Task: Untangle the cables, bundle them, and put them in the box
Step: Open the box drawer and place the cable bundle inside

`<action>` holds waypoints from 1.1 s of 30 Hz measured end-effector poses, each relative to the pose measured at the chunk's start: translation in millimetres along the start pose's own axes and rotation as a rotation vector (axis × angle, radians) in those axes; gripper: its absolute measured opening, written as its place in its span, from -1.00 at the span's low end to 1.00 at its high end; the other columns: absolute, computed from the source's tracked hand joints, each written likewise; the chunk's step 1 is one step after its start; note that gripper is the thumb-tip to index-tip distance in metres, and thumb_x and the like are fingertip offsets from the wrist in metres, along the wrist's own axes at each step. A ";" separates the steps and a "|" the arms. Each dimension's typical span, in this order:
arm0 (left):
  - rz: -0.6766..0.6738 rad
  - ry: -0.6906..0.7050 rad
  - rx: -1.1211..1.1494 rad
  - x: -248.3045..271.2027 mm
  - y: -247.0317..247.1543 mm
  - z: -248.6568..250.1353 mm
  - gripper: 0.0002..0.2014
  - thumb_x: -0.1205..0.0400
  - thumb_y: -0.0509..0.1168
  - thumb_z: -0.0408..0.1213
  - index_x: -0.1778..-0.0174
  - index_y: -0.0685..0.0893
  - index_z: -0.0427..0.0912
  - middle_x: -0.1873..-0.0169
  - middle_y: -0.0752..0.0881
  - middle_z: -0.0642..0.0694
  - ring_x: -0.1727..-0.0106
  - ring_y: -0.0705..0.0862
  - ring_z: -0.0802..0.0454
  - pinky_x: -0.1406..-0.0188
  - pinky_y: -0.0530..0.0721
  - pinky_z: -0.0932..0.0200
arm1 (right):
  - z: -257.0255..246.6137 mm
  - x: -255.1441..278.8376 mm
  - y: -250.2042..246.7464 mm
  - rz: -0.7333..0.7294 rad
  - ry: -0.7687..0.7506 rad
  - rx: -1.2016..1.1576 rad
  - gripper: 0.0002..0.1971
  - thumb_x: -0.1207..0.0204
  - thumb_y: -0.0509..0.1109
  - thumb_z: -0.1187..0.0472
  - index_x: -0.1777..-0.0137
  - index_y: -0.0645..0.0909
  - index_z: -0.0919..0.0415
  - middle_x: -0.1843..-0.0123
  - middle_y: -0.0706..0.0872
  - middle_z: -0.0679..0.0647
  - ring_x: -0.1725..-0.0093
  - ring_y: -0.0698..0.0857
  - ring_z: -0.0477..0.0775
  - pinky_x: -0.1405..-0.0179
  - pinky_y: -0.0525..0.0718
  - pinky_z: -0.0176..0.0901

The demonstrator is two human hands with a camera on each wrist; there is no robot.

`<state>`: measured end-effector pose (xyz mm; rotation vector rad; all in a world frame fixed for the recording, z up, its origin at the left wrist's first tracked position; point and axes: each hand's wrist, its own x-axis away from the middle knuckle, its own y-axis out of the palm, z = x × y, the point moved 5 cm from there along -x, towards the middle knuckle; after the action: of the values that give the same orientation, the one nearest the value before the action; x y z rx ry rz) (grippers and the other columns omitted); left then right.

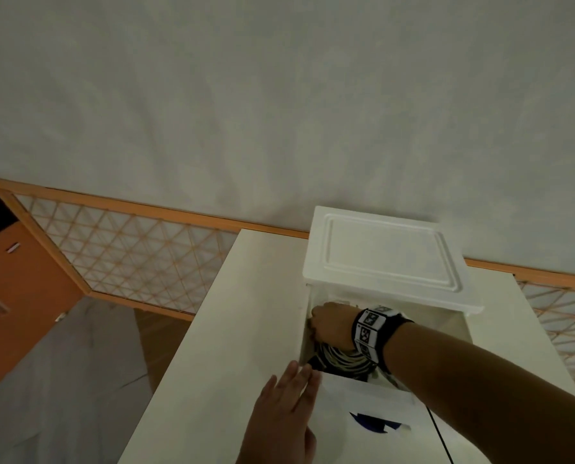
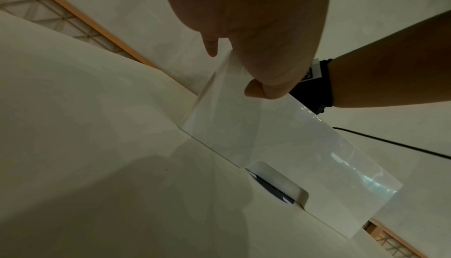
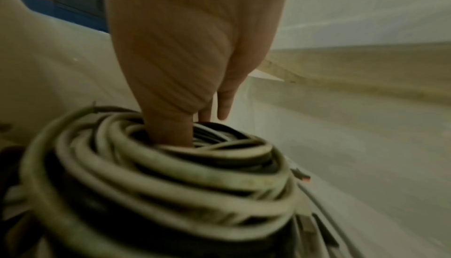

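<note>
A white box (image 1: 386, 256) stands on the white table (image 1: 219, 346) with its drawer (image 1: 373, 406) pulled out toward me. My right hand (image 1: 326, 324) reaches down into the drawer and holds a coiled bundle of pale and black cables (image 1: 343, 361). In the right wrist view the thumb runs through the centre of the cable bundle (image 3: 171, 181) while the other fingers (image 3: 223, 107) lie outside it, against the drawer wall. My left hand (image 1: 299, 400) rests with straight fingers on the front left corner of the drawer (image 2: 280, 136); its thumb (image 2: 253, 90) touches the front panel.
A thin black cable (image 1: 440, 437) runs over the table to the right of the drawer. A wooden lattice screen (image 1: 122, 249) stands behind the table along the wall. The table's left edge drops to the floor (image 1: 62, 380).
</note>
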<state>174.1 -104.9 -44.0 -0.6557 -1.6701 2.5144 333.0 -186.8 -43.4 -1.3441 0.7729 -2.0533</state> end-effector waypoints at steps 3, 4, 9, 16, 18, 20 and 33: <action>0.011 0.008 0.039 5.0 -0.9 0.8 -0.23 -0.20 0.11 -0.18 -0.45 0.47 -0.02 -0.34 0.67 0.04 -0.44 0.52 0.05 -0.21 0.62 -0.07 | 1.0 0.2 2.3 0.049 -0.020 -0.053 -0.74 -0.57 0.28 0.31 -0.21 0.67 0.29 -0.20 0.65 0.23 -0.17 0.63 0.32 -0.05 0.62 0.09; 0.008 0.011 0.045 5.5 -0.4 0.6 -0.22 -0.20 0.12 -0.18 -0.46 0.47 -0.02 -0.35 0.66 0.03 -0.45 0.52 0.04 -0.24 0.60 -0.06 | 1.7 -0.5 4.0 0.055 -0.021 -0.072 -0.73 -0.58 0.26 0.34 -0.24 0.64 0.32 -0.21 0.64 0.25 -0.18 0.63 0.33 -0.05 0.61 0.09; 0.059 0.019 0.054 2.2 -0.6 2.0 -0.32 -0.28 0.08 -0.27 -0.41 0.50 -0.03 -0.29 0.70 0.01 -0.41 0.49 0.04 -0.29 0.55 0.06 | 4.7 1.3 3.1 0.101 0.019 -0.126 -0.72 -0.58 0.26 0.36 -0.27 0.57 0.29 -0.14 0.68 0.25 -0.14 0.63 0.33 0.04 0.60 0.10; 0.050 0.025 0.040 2.3 -3.0 2.6 -0.30 -0.25 0.07 -0.25 -0.41 0.48 -0.03 -0.37 0.59 0.05 -0.41 0.52 0.04 -0.18 0.63 -0.04 | 3.8 0.5 -5.7 0.057 0.050 -0.034 -0.71 -0.53 0.34 0.18 -0.24 0.61 0.13 -0.14 0.69 0.08 -0.19 0.54 0.18 -0.10 0.49 0.02; 0.054 0.011 0.050 1.6 -3.2 5.0 -0.35 -0.28 0.06 -0.29 -0.36 0.51 -0.02 -0.26 0.73 0.02 -0.33 0.65 0.02 -0.19 0.64 0.07 | 2.5 -1.8 -6.2 0.012 0.069 -0.070 -0.69 -0.49 0.37 0.13 -0.22 0.62 0.12 -0.14 0.68 0.08 -0.19 0.53 0.17 -0.13 0.52 0.05; 0.068 0.008 0.034 1.0 -4.2 6.5 -0.41 -0.32 0.07 -0.31 -0.32 0.53 -0.01 -0.19 0.76 0.03 -0.26 0.71 0.02 -0.20 0.50 0.06 | 2.3 -3.8 -6.6 -0.017 0.094 -0.083 -0.68 -0.45 0.39 0.12 -0.20 0.64 0.12 -0.11 0.69 0.08 -0.15 0.56 0.17 -0.14 0.53 0.05; 0.058 -0.007 -0.009 4.4 -0.8 6.1 -0.49 -0.45 0.06 -0.27 -0.34 0.52 0.01 -0.20 0.76 0.05 -0.23 0.72 0.05 -0.21 0.42 0.06 | 16.0 6.0 3.7 0.040 0.486 -0.370 -0.45 -0.39 0.46 0.14 -0.36 0.42 0.24 -0.30 0.44 0.21 -0.25 0.49 0.28 -0.09 0.53 0.06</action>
<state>167.6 -108.6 -42.7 -0.7073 -1.6901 2.5522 346.4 -196.2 -37.2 -0.9928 1.4340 -2.3123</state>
